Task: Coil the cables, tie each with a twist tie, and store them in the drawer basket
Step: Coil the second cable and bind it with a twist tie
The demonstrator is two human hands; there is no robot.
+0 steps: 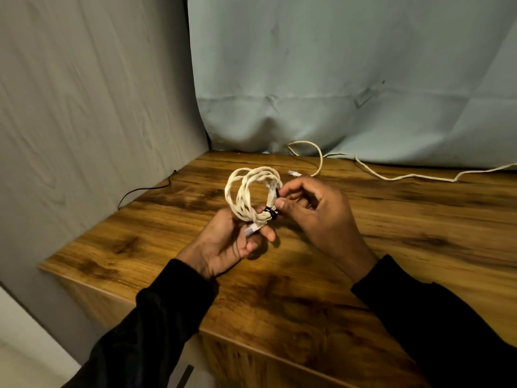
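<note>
Coil of cream braided cable (249, 191), held above the worktop (391, 219) toward its back-left corner. Left hand (226, 242) grips the bundle's base; right hand (316, 208) pinches the black twist tie (270, 212) wrapped round it. Advice: keep loops clamped, twist ends snug. Second cable (391, 177) lies loose along back edge.

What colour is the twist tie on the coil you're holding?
Black, wrapped around the cream coil at the twist tie; seen in the head view.
</note>
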